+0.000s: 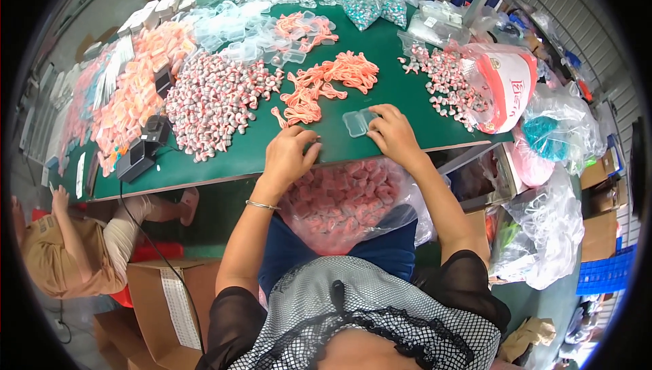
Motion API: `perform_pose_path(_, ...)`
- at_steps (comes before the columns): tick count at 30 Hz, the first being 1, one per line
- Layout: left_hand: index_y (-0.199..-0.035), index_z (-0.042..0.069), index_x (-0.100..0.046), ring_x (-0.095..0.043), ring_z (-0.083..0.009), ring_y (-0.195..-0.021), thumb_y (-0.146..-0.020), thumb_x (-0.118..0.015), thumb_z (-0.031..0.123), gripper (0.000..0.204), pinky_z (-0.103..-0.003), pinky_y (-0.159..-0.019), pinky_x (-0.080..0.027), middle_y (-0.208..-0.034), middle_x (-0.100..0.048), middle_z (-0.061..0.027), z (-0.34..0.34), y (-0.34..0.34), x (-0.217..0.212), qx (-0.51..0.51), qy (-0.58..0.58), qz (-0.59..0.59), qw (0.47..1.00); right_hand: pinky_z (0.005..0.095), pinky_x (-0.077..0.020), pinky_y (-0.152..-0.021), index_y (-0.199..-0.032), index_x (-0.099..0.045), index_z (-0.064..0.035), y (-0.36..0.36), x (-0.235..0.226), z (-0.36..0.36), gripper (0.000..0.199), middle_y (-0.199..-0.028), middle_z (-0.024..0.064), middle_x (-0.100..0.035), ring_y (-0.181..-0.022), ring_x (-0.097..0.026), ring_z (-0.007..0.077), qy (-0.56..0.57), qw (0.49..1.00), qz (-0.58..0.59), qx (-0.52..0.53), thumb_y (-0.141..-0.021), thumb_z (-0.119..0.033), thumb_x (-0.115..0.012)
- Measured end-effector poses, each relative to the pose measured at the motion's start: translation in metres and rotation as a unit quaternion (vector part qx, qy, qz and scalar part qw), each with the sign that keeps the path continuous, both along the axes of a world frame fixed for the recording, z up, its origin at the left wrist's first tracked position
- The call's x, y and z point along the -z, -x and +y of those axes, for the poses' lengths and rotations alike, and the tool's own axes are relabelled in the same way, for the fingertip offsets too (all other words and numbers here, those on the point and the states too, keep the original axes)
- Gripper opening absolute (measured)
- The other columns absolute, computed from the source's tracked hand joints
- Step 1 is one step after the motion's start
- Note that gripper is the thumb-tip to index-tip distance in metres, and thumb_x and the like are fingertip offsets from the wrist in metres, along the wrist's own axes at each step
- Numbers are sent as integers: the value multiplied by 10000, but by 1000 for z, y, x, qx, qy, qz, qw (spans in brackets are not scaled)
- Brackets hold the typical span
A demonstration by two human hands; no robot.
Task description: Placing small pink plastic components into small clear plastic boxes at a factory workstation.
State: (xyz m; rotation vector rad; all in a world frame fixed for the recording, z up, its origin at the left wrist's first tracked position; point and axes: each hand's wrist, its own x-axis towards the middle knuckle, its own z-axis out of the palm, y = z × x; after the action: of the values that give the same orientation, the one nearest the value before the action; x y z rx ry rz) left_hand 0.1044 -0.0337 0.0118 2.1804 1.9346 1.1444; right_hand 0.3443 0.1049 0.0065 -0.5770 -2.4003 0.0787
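Fingers of the right hand (pixel 394 136) are pinching the edge of a small clear rectangular plastic box (pixel 354 124), which sits near the front edge of the dark green tabletop (pixel 384 51). Over to the left hand (pixel 291 156): fingers bent, poised just below a heap of looped orange cords (pixel 339 71), and whether anything is pinched there, I cannot tell!

Progress check: this one looks early, I'd judge, for the box appears bare inside. Plenty of supplies remain loose. Down at the lap, a translucent plastic bag of pink pieces (pixel 339 197) is well filled; whether those are finished items, I can't say.

Now the count! One box at the fingers, two hands on the play. Cords: one main heap, plus a smaller orange bunch (pixel 299 29) behind, strands too tangled to number. Small grey-and-pink curled pieces make two heaps, a big one (pixel 214 98) at left and a lesser one (pixel 448 88) spilling from one pink-and-white plastic sack (pixel 506 88); far too many singles to count. One spread of clear plastic cases (pixel 231 27) lies beyond, overlapping past any tally.
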Motion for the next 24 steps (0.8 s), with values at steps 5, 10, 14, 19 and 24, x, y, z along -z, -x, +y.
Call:
perform_pose_path(5,-929,72,-701,-657,-290,-805,-799,-735,127,145,-393,-687,-521,-872,-668,-89,1,-13,12,-79,-9,-37,996,416,-479,-818,-789,-592,-43,16,5,-28,222,-1001,98,-599,-1010,-573,300,35,998,6,54,-737,-174,-763)
perform_pose_path(10,-901,68,-687,-640,-331,-822,-805,-705,142,122,-436,-705,-509,-845,-648,-116,5,-24,12,-137,10,-69,988,381,-492,-756,-814,-623,-58,39,-2,-45,287,-943,88,-592,-912,-585,293,23,989,-25,142,-748,-296,-770)
perform_pose_path(14,-900,71,-674,-637,-332,-814,-817,-692,129,103,-437,-697,-504,-843,-645,-122,6,-26,13,-144,23,-84,986,406,-489,-733,-820,-648,-77,35,-4,-35,275,-914,86,-623,-876,-605,290,82,987,41,132,-761,-324,-755)
perform_pose_path(19,-909,69,-665,-635,-333,-806,-830,-680,100,86,-433,-687,-500,-843,-645,-117,3,-24,18,-121,-3,-123,985,482,-473,-728,-876,-726,-137,-45,-16,57,129,-846,75,-693,-846,-651,293,-102,928,-5,359,-793,-196,-646)
perform_pose_path(24,-912,69,-679,-638,-315,-786,-832,-685,90,84,-419,-681,-497,-856,-654,-111,7,-25,22,-108,-10,-133,985,577,-355,-894,-921,-726,-147,-81,4,105,173,-976,74,-676,-997,-602,266,-76,875,-160,451,-819,-148,-586)
